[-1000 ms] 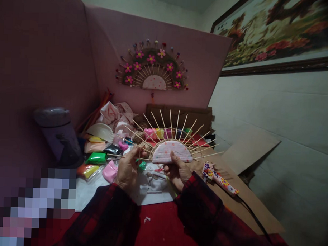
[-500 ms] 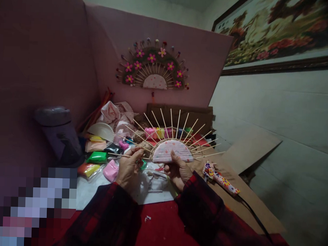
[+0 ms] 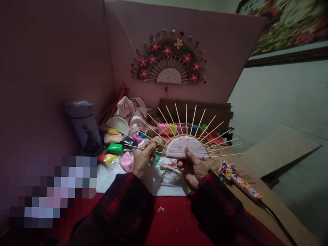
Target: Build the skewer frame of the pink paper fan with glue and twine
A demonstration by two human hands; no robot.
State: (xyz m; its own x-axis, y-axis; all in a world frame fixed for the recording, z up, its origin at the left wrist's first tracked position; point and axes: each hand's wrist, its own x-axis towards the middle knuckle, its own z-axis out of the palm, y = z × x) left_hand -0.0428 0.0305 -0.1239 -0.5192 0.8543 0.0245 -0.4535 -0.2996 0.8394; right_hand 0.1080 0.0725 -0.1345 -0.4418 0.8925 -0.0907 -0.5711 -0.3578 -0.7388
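Observation:
A stick fan with a half-round base in pink spotted fabric is held up over the table, its thin wooden sticks spreading outward. My right hand grips the base at its lower edge, thumb lying on the front. Closed in a pinch, my left hand is at the fan's left end, where the lowest stick passes its fingertips. Whether those fingers also hold twine, I cannot tell. Brown twine runs round the curved edge of the base. Behind, a finished fan with pink flowers is fixed to the panel.
Colourful clay packets lie left of my hands beside a purple tumbler. A flower-patterned glue gun with a black cord rests on cardboard at right. White paper lies on the red tabletop.
The whole scene has shifted rightward and slightly up as my head turned. Both hands keep nearly the same hold on the fan.

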